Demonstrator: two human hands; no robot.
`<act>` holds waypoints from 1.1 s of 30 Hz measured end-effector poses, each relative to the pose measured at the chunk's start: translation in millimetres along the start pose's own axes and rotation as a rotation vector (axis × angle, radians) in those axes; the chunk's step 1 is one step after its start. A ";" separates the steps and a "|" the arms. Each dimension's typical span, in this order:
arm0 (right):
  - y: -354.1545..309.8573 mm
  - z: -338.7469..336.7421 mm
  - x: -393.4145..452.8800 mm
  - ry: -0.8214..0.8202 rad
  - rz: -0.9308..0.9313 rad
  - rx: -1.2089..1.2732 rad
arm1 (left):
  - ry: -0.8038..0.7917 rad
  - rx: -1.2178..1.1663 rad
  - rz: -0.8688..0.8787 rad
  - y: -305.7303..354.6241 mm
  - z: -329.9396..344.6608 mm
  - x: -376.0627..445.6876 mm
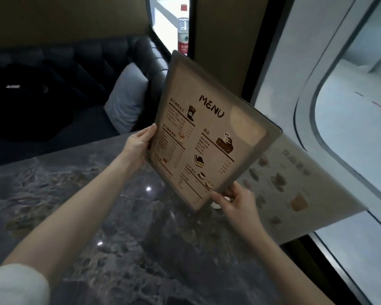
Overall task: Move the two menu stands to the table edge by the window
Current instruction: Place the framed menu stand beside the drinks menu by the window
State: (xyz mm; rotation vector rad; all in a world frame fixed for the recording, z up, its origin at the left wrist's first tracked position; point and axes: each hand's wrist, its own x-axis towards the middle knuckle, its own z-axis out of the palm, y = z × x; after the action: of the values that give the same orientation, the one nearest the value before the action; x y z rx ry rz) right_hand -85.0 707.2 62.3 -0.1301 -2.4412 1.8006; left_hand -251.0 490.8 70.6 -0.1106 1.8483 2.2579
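Observation:
A brown menu stand (209, 128) headed "MENU" is tilted above the dark marble table (119, 216). My left hand (139, 146) grips its left edge. Its lower right corner is pinched by my right hand (235, 203). Behind and to the right, a second, paler menu stand (295, 190) rests at the table edge against the window (350, 119). Its pictures look washed out by the light. Its left part is hidden behind the held menu.
A dark tufted sofa (92, 62) with a grey cushion (128, 102) and a black bag (24, 100) lies beyond the table's far edge. A water bottle (183, 29) stands on a ledge at the back. The window frame runs along the right side.

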 end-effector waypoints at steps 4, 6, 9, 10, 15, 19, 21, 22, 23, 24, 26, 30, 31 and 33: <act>18.5 -16.1 16.9 0.084 -0.016 -0.038 | -0.077 -0.016 -0.029 -6.0 31.6 32.2; 23.9 -21.0 24.8 0.095 -0.016 -0.017 | -0.092 -0.009 -0.037 -9.7 45.8 47.4; 33.9 -24.5 36.6 0.094 0.006 0.016 | -0.109 0.010 -0.036 -19.4 62.4 71.4; 37.7 -24.9 40.2 0.096 0.011 0.002 | -0.119 0.012 -0.037 -22.2 66.4 78.8; 62.7 -22.3 60.4 0.146 0.008 -0.095 | -0.161 0.036 -0.060 -35.9 74.5 110.5; 76.9 -11.7 71.3 0.155 0.060 -0.061 | -0.146 0.022 -0.093 -46.2 71.7 129.5; 80.6 -5.5 75.7 0.147 0.083 -0.050 | -0.153 0.016 -0.098 -50.5 68.3 138.7; 81.6 -2.6 78.0 0.141 0.090 -0.042 | -0.160 0.011 -0.103 -51.9 67.5 142.7; 82.4 0.1 79.9 0.143 0.089 -0.039 | -0.167 0.009 -0.108 -53.5 66.9 146.5; 83.3 2.6 81.6 0.152 0.084 -0.041 | -0.172 0.011 -0.112 -55.2 66.6 150.0; 85.6 6.2 84.8 0.183 0.069 -0.057 | -0.177 0.017 -0.117 -58.2 65.9 155.7; 90.8 11.0 90.2 0.201 0.036 -0.113 | -0.201 0.034 -0.115 -63.4 62.5 166.1; 91.8 11.3 91.7 0.195 0.040 -0.118 | -0.200 0.027 -0.115 -64.8 61.6 168.5; 92.7 12.0 94.0 0.188 0.041 -0.131 | -0.186 0.006 -0.121 -68.0 59.6 173.2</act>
State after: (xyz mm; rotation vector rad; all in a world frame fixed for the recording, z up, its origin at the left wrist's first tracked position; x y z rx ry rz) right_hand -179.2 735.5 -26.7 -0.3455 -2.4363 1.5635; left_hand -399.8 582.6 -16.5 -0.0095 1.7056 2.1044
